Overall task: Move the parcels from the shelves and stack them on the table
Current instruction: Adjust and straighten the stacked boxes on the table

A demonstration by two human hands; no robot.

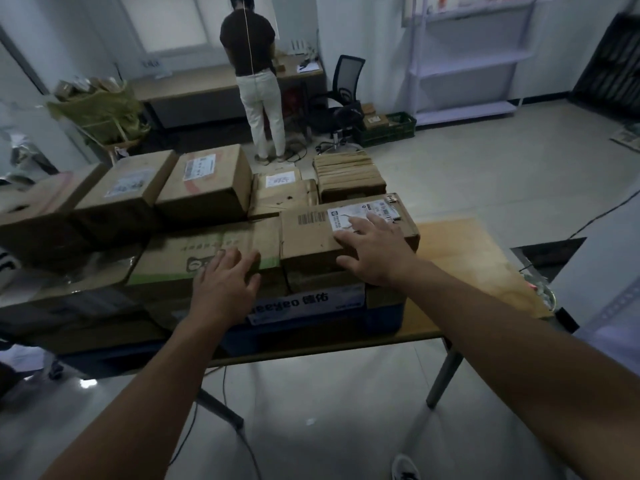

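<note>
Labelled parcel (pixel 311 237): brown cardboard, white label, black barcode. Banded parcel (pixel 207 249): brown, green edge stripe, dark print. Bottom parcel (pixel 382 318): blue, white strip. Counter (pixel 460 251): tan wood. Shelves (pixel 467 64): pale lilac. Crate (pixel 401 128): green.

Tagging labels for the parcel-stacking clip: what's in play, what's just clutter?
In play: left hand on the green-printed box; right hand flat on the labelled box; other parcels; table; shelf unit.
Clutter: office chair; green crate; person at the far desk.
</note>
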